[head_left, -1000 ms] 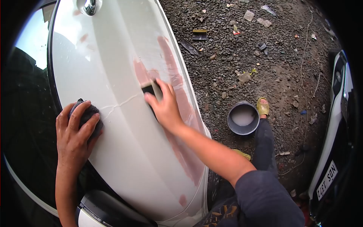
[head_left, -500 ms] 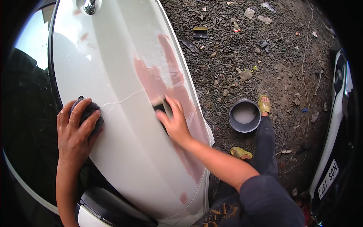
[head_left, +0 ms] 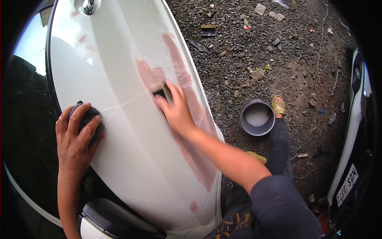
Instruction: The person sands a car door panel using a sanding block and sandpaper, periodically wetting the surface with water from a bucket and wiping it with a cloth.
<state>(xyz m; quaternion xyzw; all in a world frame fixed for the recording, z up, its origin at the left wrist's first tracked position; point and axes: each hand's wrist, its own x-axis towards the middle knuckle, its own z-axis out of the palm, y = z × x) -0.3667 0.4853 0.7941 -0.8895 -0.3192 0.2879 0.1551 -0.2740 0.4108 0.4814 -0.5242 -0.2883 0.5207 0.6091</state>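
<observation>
My left hand (head_left: 75,141) is closed round a dark grey sponge (head_left: 92,121), which it presses near the window edge of a white car door (head_left: 127,147). With my right hand (head_left: 178,113) I grip a sanding block (head_left: 161,92), dark with a pale edge and blurred by motion. The block lies against the door over a pinkish filler patch (head_left: 148,75). Another long pinkish strip (head_left: 199,163) runs down the door's outer side. A whitish wet trail (head_left: 119,107) crosses the panel between my hands.
A dark bucket (head_left: 258,132) of cloudy liquid stands on the gravel (head_left: 238,59) beside my foot in a yellow-green slipper (head_left: 278,105). The chrome door handle (head_left: 88,7) is at the top, a side mirror (head_left: 115,215) at the bottom. Another vehicle (head_left: 354,159) stands at the right.
My right hand and the sanding block have moved up and slightly left along the filler. My left hand keeps its place on the door with the sponge. The view has shifted slightly.
</observation>
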